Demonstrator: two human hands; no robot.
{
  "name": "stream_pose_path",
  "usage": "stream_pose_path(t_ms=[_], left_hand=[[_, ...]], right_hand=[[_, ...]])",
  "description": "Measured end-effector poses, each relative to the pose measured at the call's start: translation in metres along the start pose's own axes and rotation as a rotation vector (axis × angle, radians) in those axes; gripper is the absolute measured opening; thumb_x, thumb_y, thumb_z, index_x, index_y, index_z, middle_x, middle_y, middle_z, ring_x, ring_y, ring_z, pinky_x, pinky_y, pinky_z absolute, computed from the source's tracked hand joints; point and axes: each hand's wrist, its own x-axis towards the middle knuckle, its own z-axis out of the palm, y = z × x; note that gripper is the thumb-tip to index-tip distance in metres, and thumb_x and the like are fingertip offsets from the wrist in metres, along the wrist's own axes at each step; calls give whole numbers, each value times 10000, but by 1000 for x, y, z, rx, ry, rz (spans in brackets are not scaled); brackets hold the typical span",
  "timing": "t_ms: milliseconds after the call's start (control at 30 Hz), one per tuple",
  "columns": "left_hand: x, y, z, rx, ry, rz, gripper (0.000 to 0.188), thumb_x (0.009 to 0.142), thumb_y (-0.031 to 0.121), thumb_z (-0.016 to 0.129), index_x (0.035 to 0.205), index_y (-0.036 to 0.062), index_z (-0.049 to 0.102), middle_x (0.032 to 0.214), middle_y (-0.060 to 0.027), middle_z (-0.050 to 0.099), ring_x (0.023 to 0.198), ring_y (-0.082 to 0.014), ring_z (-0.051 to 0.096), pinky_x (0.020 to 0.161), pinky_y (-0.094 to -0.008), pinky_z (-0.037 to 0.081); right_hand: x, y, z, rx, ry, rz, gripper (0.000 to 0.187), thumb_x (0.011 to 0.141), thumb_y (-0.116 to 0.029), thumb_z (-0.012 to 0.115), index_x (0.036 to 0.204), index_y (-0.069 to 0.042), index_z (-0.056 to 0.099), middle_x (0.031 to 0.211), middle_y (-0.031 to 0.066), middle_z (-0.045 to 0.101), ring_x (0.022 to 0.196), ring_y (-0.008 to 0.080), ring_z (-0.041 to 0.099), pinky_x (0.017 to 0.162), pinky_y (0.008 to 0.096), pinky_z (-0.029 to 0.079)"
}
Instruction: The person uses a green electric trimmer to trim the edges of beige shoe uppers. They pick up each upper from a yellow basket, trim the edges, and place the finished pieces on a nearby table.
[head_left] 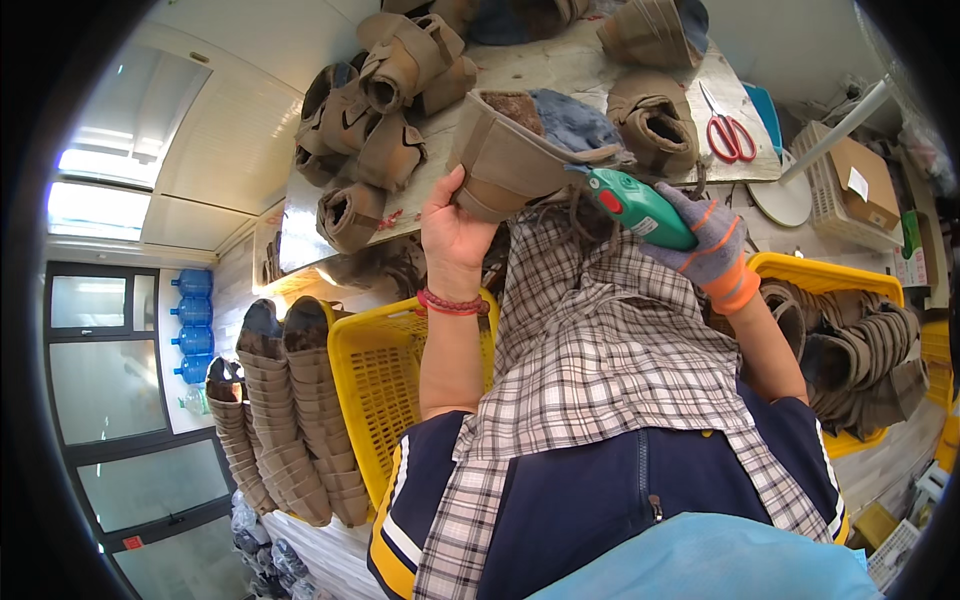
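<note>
My left hand (458, 232), bare and with a red band at the wrist, grips a brown boot upper (512, 165) from its lower left side. Brown fleece and a blue-grey furry lining (578, 120) show inside the upper. In my right hand (718, 245), covered by a grey and orange glove, is a green handheld power cutter (640, 208) with a red button. The cutter's front end is at the right edge of the upper; whether its blade touches the material is hard to see. Below both hands lies my checked apron (600, 340).
More brown boot uppers (365, 125) lie heaped on the worn table (545, 60), with red-handled scissors (730, 137) at its right. A yellow basket (375, 390) stands left, beside tall stacks of uppers (285, 420). Another yellow basket (830, 268) at right holds several uppers.
</note>
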Motion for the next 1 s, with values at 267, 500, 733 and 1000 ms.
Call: stream_pose_path(t_ms=[267,500,733,1000], left_hand=[[-11,-27,8,309,-101,241,490,881,-19,525,1356,21,410,1347,-132,486,1250,-301,461,1060,-488,367],[-9,-41,-1,625,-208,394,517,878,-50,533,1366,69,416,1323,-104,511,1214,-273,500,1034,-449,403],[-9,-30,-15,696,-237,455,514,867,-68,545,1350,71,437,1316,-92,518,1199,-263,513,1029,-434,409],[-9,-39,-26,990,-218,483,463,869,-27,606,1311,28,478,1259,-91,560,1140,-187,537,949,-327,436]], right_hand=[[8,-10,10,151,-22,127,683,619,-379,840,1181,-68,608,781,136,657,648,295,630,593,332,499],[15,-22,16,482,-52,316,686,657,-326,840,1224,-45,574,905,138,692,782,195,686,722,280,530],[18,-26,17,766,-163,491,652,699,-263,834,1231,-6,559,1021,90,677,909,99,619,814,263,508],[22,-27,20,772,-122,500,651,699,-273,833,1230,-12,562,986,69,682,846,83,624,765,242,520]])
